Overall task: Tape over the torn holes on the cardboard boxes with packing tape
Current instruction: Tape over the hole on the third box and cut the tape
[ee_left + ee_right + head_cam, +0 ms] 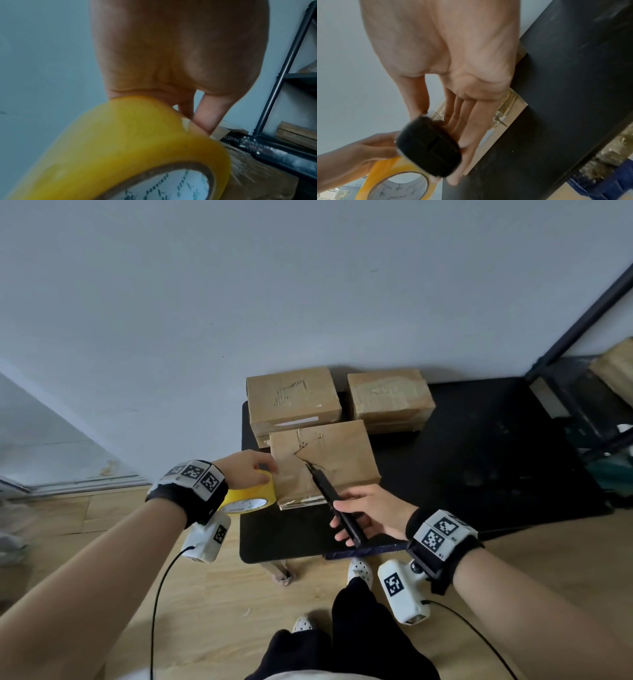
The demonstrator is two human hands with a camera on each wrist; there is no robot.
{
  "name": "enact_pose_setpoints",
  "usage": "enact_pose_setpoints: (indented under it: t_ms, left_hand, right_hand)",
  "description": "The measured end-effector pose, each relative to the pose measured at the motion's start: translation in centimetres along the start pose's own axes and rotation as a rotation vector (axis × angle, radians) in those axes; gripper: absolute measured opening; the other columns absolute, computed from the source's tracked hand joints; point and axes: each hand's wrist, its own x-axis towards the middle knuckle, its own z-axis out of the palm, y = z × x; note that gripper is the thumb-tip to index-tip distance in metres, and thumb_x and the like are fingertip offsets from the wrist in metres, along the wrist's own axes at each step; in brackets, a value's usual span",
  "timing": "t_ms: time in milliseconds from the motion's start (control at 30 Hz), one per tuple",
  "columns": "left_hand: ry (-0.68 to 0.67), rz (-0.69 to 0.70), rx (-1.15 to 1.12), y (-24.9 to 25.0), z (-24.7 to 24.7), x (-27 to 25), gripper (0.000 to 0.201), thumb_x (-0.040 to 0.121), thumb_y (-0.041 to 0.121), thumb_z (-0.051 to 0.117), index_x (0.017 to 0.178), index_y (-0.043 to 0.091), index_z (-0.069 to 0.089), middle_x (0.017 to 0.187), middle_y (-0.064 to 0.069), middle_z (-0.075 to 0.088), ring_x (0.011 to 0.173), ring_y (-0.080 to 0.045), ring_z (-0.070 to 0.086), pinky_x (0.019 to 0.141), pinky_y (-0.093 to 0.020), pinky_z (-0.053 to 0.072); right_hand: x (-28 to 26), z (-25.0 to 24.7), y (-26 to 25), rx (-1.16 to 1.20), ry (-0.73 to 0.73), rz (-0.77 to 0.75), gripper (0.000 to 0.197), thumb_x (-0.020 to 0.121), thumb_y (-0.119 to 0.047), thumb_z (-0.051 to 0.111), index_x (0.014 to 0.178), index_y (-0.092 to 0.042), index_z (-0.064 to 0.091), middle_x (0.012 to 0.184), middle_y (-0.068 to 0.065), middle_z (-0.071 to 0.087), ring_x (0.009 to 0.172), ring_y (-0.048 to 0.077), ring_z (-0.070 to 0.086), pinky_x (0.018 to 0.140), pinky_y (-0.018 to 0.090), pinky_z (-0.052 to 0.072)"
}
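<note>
Head view: near box on the surface, its tear uncovered — left hand fingers grasp the yellow tape roll beside it, right hand grips a black cutter. Rear boxes — — look taped.

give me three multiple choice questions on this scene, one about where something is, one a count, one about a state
1. Where is the roll of yellow tape?
A. at the left edge of the front box
B. on the far right box
C. on the floor

2. How many cardboard boxes lie on the black table?
A. one
B. three
C. five

3. What is the right hand doing?
A. resting flat on the table
B. gripping a black cutter
C. hanging idle

Answers:
1. A: the left hand holds the roll beside the front box.
2. B: two boxes stand at the back, one in front.
3. B: its fingers curl round the black cutter, tip at the torn hole.
</note>
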Motion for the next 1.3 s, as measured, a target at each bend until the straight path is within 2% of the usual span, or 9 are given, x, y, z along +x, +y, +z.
enact_pose_setpoints:
  t_ms: [133, 467, 567, 800, 900, 1033, 1133, 1233, 1300]
  left_hand:
    - [0.01, 0.01, -0.017, -0.3, 0.3, 0.1, 0.032, 0.091, 0.012, 0.049, 0.121, 0.019, 0.057, 0.129, 0.0, 0.054, 0.117, -0.016, 0.048, 0.096, -0.022, 0.031]
    - [0.032, 0.062, -0.035, -0.7, 0.6, 0.0, 0.03, 0.09, 0.012, 0.047, 0.112, 0.028, 0.058, 0.127, 0.004, 0.053, 0.11, -0.014, 0.048, 0.097, -0.027, 0.034]
    - [0.061, 0.069, -0.061, -1.0, 0.9, -0.4, 0.029, 0.091, 0.012, 0.047, 0.113, 0.026, 0.058, 0.125, 0.004, 0.054, 0.107, -0.013, 0.047, 0.094, -0.025, 0.033]
    - [0.054, 0.063, -0.079, -1.0, 1.2, -0.2, 0.03, 0.091, 0.01, 0.046, 0.112, 0.027, 0.058, 0.127, 0.003, 0.054, 0.112, -0.016, 0.048, 0.098, -0.027, 0.034]
    - [0.047, 0.057, -0.053, -1.1, 1.2, -0.2, 0.029, 0.091, 0.011, 0.047, 0.114, 0.026, 0.057, 0.126, 0.003, 0.053, 0.112, -0.017, 0.048, 0.094, -0.026, 0.033]
    - [0.047, 0.064, -0.052, -1.2, 1.3, -0.4, 0.029, 0.091, 0.012, 0.048, 0.113, 0.027, 0.057, 0.126, 0.004, 0.054, 0.11, -0.015, 0.048, 0.093, -0.024, 0.032]
    - [0.052, 0.057, -0.054, -1.3, 1.2, -0.4, 0.028, 0.091, 0.013, 0.048, 0.113, 0.027, 0.057, 0.125, 0.004, 0.054, 0.108, -0.014, 0.048, 0.093, -0.024, 0.032]
    - [0.052, 0.061, -0.052, -1.3, 1.2, -0.4, 0.029, 0.091, 0.013, 0.048, 0.115, 0.026, 0.057, 0.124, 0.005, 0.053, 0.107, -0.013, 0.046, 0.092, -0.024, 0.032]
    - [0.051, 0.06, -0.048, -1.2, 1.2, -0.3, 0.029, 0.092, 0.013, 0.047, 0.117, 0.025, 0.056, 0.121, 0.006, 0.052, 0.105, -0.012, 0.045, 0.091, -0.024, 0.032]
  right_hand:
    - [0.1, 0.5, 0.5, 0.041, -0.036, 0.05, 0.022, 0.093, -0.02, 0.061, 0.109, -0.005, 0.06, 0.087, 0.019, 0.066, 0.075, 0.036, 0.067, 0.064, 0.042, 0.059]
    - [0.3, 1.3, 0.5, -0.001, -0.049, 0.035, 0.026, 0.093, -0.02, 0.059, 0.112, -0.002, 0.06, 0.086, 0.018, 0.065, 0.072, 0.034, 0.065, 0.066, 0.043, 0.058]
    - [0.4, 1.6, 0.3, -0.003, -0.06, 0.022, 0.024, 0.095, -0.021, 0.058, 0.107, -0.001, 0.06, 0.084, 0.018, 0.065, 0.069, 0.034, 0.065, 0.065, 0.043, 0.057]
    - [-1.2, 0.4, 0.4, -0.066, -0.135, 0.039, 0.025, 0.096, -0.022, 0.055, 0.101, 0.003, 0.058, 0.083, 0.019, 0.063, 0.065, 0.032, 0.063, 0.057, 0.037, 0.057]
    - [-1.8, -0.1, 0.8, -0.093, -0.136, 0.033, 0.025, 0.096, -0.022, 0.055, 0.099, 0.003, 0.058, 0.084, 0.019, 0.063, 0.064, 0.03, 0.063, 0.055, 0.034, 0.057]
    - [-2.4, -2.2, 1.0, 0.025, -0.008, -0.062, 0.027, 0.092, -0.018, 0.059, 0.114, -0.003, 0.06, 0.088, 0.017, 0.068, 0.074, 0.031, 0.067, 0.063, 0.038, 0.059]
    - [-3.1, -4.1, 1.2, 0.114, 0.073, -0.14, 0.031, 0.089, -0.015, 0.06, 0.117, -0.004, 0.06, 0.093, 0.017, 0.069, 0.083, 0.03, 0.069, 0.069, 0.038, 0.059]
    - [-2.4, -5.9, 2.3, 0.127, 0.413, -0.255, 0.027, 0.089, -0.009, 0.062, 0.115, 0.0, 0.063, 0.097, 0.015, 0.071, 0.091, 0.026, 0.07, 0.082, 0.038, 0.057]
    - [-0.9, -7.4, 3.3, 0.039, 0.657, -0.256, 0.026, 0.086, -0.011, 0.068, 0.11, -0.002, 0.066, 0.095, 0.012, 0.072, 0.092, 0.023, 0.07, 0.089, 0.041, 0.055]
